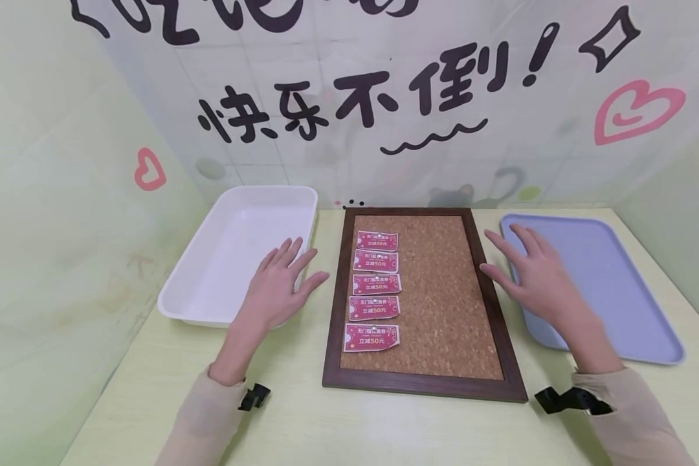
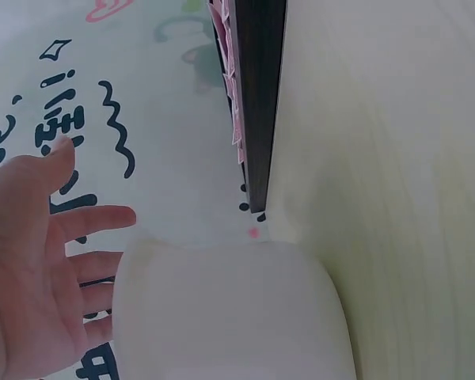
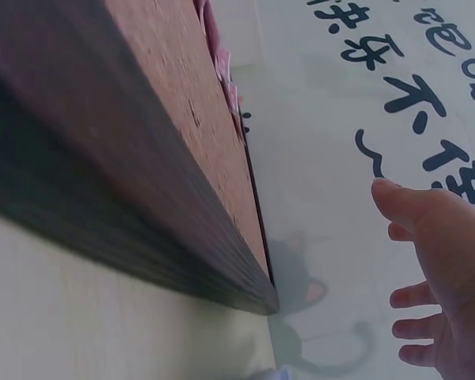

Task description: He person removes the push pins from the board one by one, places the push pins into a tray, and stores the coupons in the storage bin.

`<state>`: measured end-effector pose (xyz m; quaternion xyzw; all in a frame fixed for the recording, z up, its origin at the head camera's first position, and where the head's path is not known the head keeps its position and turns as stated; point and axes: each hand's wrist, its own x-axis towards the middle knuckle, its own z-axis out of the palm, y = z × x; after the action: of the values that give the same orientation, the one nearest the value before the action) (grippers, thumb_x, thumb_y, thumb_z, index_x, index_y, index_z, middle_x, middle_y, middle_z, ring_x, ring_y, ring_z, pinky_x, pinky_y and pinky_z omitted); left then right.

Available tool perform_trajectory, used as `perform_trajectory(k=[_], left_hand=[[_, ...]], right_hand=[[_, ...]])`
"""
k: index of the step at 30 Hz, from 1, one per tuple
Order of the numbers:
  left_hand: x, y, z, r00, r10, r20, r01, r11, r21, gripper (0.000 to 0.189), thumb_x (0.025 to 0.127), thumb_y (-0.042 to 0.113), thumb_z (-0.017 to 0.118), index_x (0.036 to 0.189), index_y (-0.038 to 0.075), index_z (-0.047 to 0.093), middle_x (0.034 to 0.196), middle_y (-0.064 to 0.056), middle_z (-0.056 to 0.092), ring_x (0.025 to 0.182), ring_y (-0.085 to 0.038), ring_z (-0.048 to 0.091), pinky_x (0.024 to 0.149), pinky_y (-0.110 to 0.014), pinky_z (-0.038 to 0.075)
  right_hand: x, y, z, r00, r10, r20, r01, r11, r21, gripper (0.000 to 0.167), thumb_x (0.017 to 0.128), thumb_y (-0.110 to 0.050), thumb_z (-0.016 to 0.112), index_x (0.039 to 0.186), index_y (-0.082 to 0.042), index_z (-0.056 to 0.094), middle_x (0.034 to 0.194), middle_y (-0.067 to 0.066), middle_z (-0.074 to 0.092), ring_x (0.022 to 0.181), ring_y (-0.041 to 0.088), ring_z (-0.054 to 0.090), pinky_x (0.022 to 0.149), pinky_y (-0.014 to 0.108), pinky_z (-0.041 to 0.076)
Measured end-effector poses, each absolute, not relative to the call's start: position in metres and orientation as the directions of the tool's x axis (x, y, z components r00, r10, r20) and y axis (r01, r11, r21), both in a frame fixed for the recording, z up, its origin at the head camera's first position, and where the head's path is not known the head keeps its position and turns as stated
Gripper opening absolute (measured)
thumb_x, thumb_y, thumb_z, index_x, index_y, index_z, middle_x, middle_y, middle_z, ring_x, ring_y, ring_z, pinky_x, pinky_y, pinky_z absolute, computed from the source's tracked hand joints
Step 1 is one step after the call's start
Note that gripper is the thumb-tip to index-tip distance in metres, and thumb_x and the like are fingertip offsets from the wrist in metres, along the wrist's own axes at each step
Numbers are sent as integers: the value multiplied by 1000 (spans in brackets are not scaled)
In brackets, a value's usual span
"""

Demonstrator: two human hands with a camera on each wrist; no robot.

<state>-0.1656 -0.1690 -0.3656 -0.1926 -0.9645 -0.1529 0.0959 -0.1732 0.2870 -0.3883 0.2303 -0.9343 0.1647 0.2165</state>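
Note:
A cork board (image 1: pixel 443 298) with a dark wooden frame lies on the table between my hands. Down its left side runs a column of several pink paper coupons (image 1: pixel 375 284), each with a small pale pin near its top edge. My left hand (image 1: pixel 279 285) hovers with spread, straight fingers by the right side of the white tray (image 1: pixel 177 304), holding nothing. On the other side, my right hand (image 1: pixel 532 275) is held over the left part of the blue tray (image 1: pixel 611 278), close to the board's right frame, fingers extended and holding nothing. Both wrist views show the palms bare.
The pale wooden table (image 1: pixel 303 421) carries both trays and the board. Behind it stands a printed wall (image 1: pixel 338 162) with dark lettering and hearts, and side walls close in at left and right. Black straps (image 1: pixel 576 401) sit on both wrists.

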Motion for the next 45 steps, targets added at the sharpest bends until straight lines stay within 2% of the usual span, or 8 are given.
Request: perform_trajectory(k=[7,18,22,27,31,36,42,45], left_hand=[[-164,-158,-370,-866,381,322,475,828,298,58,100,52,55,137,7,61,144,-22,53,136,-40,46,112,-55,33],[-158,-143,-375,-846,435,307,524,785,331,55,102,51,54,127,3,66,124,-17,66,117,-35,61,102,-50,45],[-156,-140,-377,-858,445,258,513,775,369,59,102,54,50,129,4,66,125,-15,66,116,-34,62,102,-47,46],[-154,-135,-379,-869,461,182,492,759,426,59,102,55,49,128,5,66,123,-11,67,116,-30,62,100,-45,48],[-153,-133,-381,-865,484,131,482,731,484,53,102,52,53,123,7,68,110,-6,67,102,-23,63,88,-40,52],[-154,-130,-382,-848,522,88,488,706,514,50,101,52,56,121,8,69,94,5,62,85,-12,58,75,-31,51],[-155,-128,-382,-818,571,67,515,677,526,38,101,40,62,115,5,68,83,6,58,73,-11,53,66,-28,47],[-156,-127,-383,-806,590,47,521,670,529,28,99,34,66,106,7,66,79,5,56,68,-10,51,62,-27,45]], right_hand=[[-170,270,-390,-800,-381,464,-525,818,-234,59,101,-44,60,152,-17,46,147,35,37,134,55,34,109,67,25],[-164,241,-386,-794,-422,438,-564,780,-271,54,98,-31,67,145,-10,52,144,32,43,131,54,39,103,69,30],[-164,231,-386,-788,-445,425,-582,765,-277,52,99,-30,65,146,-11,51,142,31,46,129,52,43,103,67,33],[-161,217,-386,-820,-453,350,-563,747,-353,52,102,-33,60,149,-13,47,145,27,45,132,49,43,105,66,34],[-159,205,-387,-828,-465,313,-559,722,-407,52,103,-32,59,149,-12,48,144,22,47,132,43,45,106,62,36],[-156,188,-388,-836,-479,268,-548,696,-464,50,104,-34,58,148,-11,49,143,18,50,132,38,48,105,58,41],[-154,170,-386,-823,-511,250,-560,651,-513,47,102,-31,62,144,-10,54,138,13,56,127,34,54,102,53,46],[-153,162,-386,-805,-542,241,-575,612,-543,44,101,-26,64,141,-8,56,134,12,59,120,32,59,98,50,50]])
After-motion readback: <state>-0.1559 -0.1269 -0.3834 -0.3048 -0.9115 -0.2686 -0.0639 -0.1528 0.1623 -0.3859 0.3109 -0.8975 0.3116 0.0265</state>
